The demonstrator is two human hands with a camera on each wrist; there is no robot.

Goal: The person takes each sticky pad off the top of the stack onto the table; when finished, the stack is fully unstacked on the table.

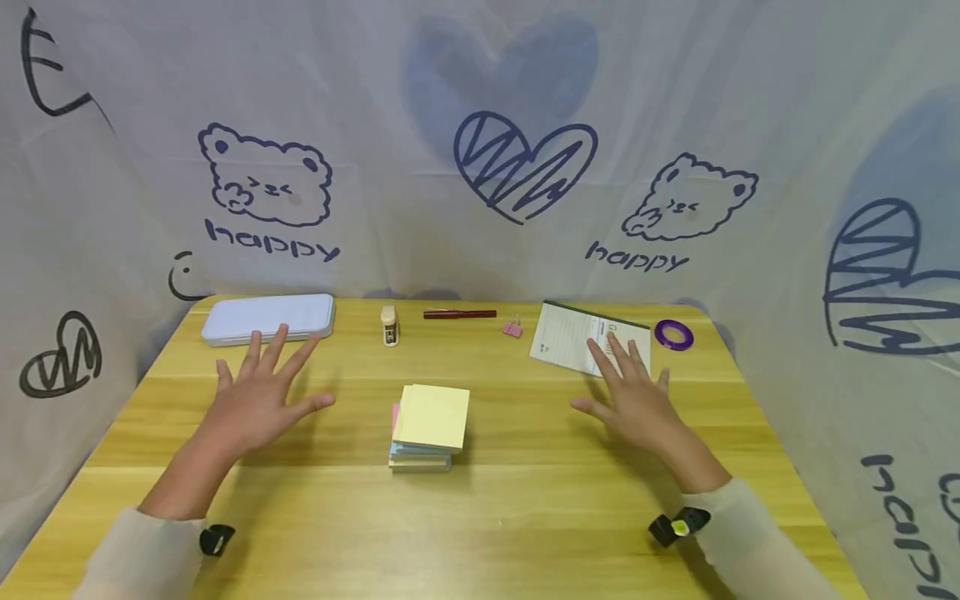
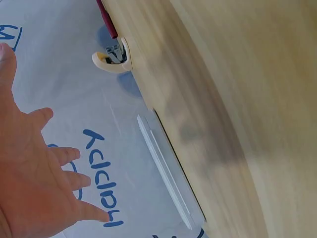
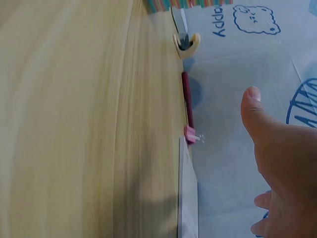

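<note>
Two bare hands are hovering over the wood-look desk [image 1: 495, 537], both yours, both splayed wide & gripping nothing. Your L hand [image 1: 251, 412] is spreading its fingers w/ thumb out to the side; in the head view its middle fingertips are overlapping the front edge of the white case [image 1: 251, 311], but the L wrist cam is showing a gap btwn hand & case. Your R hand [image 1: 637, 407] is fanning out likewise, three fingertips overlapping the slanting lined notepad [image 1: 562, 337] nr the desk's back edge; the R wrist cam is showing that hand apart from it, w/ some fingers out of frame. Btwn your hands, a sticky-note stack [image 1: 432, 417] is sitting mid-desk, yellow on top, pink poking out at its L side & blue lower down. Along the back, L to R after the case, you're seeing a small cream-&-dark item [image 1: 390, 327], a dark red pen [image 1: 461, 315] lying flat, a pink binder clip [image 1: 513, 330], then, just past the notepad, a purple tape roll [image 1: 660, 335].
</note>
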